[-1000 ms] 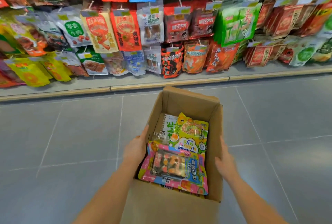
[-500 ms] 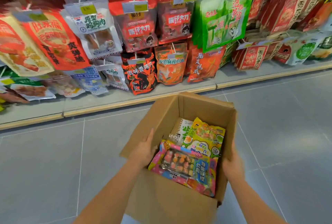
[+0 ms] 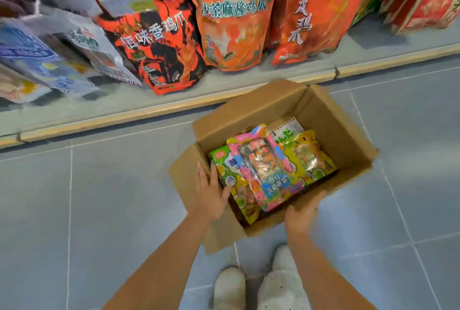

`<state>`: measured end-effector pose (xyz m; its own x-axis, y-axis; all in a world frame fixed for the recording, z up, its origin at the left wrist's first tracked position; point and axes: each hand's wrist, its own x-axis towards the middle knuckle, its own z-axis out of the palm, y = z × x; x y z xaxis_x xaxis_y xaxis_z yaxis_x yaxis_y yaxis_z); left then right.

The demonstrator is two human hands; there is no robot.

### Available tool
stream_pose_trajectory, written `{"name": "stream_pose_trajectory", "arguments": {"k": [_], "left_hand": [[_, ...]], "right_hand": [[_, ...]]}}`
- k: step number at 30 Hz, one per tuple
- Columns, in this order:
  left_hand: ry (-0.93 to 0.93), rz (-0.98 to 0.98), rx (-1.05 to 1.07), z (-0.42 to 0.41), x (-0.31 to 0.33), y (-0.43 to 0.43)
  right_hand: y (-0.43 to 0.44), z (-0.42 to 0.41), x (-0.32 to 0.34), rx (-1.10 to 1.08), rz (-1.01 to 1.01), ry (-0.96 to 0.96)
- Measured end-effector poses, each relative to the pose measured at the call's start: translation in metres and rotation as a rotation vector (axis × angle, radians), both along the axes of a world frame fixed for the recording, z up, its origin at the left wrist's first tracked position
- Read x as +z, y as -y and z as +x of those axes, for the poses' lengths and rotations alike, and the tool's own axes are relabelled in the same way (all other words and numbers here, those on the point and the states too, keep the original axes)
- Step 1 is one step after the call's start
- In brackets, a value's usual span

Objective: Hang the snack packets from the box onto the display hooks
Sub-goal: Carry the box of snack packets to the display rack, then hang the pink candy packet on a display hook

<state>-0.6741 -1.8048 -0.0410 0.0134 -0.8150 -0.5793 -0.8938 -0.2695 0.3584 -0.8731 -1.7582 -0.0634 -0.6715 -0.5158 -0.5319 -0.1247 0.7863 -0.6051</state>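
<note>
— While the white shoes stand at the bottom of the frame, what can go wrong above them?
— The left hand pinches the left wall of the box, thumb inside. The right hand is at the near corner, but blurred; I cannot tell its grip. If it slips, the box may tip.
— And the snack packets?
— Loose and slanted inside the box, centre-right. A pink packet lies on top; being glossy, it could slide out. Far off, display packets hang along the upper frame.
</note>
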Motion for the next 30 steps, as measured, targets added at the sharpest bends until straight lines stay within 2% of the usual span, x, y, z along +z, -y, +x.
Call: {"name": "stream_pose_trajectory", "arguments": {"k": [2, 6, 9, 12, 15, 17, 19, 20, 21, 24, 30], "left_hand": [[-0.029, 0.044, 0.003, 0.005, -0.02, 0.003], [0.012, 0.052, -0.09, 0.014, -0.03, -0.003], [0.029, 0.073, -0.088, 0.011, -0.011, -0.019], [0.054, 0.13, -0.107, -0.001, 0.013, -0.035], [0.123, 0.219, -0.188, -0.02, 0.018, -0.05], [0.187, 0.264, -0.231, -0.034, 0.005, -0.056], [0.23, 0.297, -0.257, -0.046, -0.017, -0.058], [0.234, 0.286, -0.25, -0.049, -0.027, -0.057], [0.224, 0.256, -0.227, -0.049, -0.038, -0.057], [0.188, 0.063, -0.199, -0.033, -0.06, -0.056], [0.326, 0.073, -0.203, 0.0, -0.057, -0.016]], "right_hand": [[-0.007, 0.01, -0.024, 0.066, 0.003, 0.112], [-0.011, 0.005, -0.032, 0.22, 0.091, 0.258], [-0.014, -0.027, -0.002, 0.424, 0.291, 0.249], [-0.007, -0.069, 0.035, 0.765, 0.364, 0.104], [0.011, -0.106, 0.05, 1.23, 0.439, -0.171], [0.026, -0.121, 0.03, 1.447, 0.398, -0.414], [0.041, -0.129, 0.002, 1.581, 0.381, -0.56], [0.048, -0.129, -0.006, 1.649, 0.423, -0.571], [0.052, -0.126, -0.012, 1.707, 0.453, -0.586], [0.06, -0.115, -0.026, 1.756, 0.489, -0.472], [0.086, -0.082, -0.027, 1.801, 0.352, -0.417]]}}
